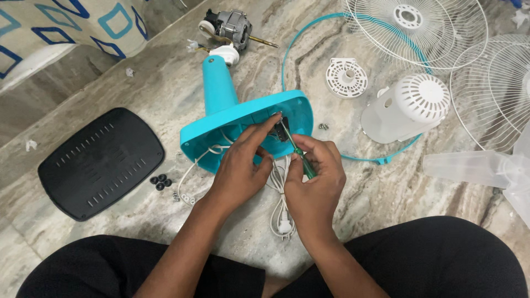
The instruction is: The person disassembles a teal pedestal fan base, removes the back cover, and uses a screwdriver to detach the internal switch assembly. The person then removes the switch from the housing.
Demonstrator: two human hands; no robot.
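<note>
So the teal fan base (232, 118) lay on its side right in front of me, open underside facing my hands. My right hand (314, 176) was clenched on the green screwdriver (302, 161), shaft angled up-left into the cavity, while my left hand (243, 165) pinched the dark part (280, 128) at its tip.

Looks like a home, with the work being done right on the floor. A polished marble floor (165, 88) with grey-brown veining is seen all around, and a patterned cloth (61, 25), cream with blue squares, is draped at the top left like bedding or a sofa cover. Household fan parts are spread out: wire fan guards (436, 38), a motor (232, 27), a black base plate (99, 163).
</note>
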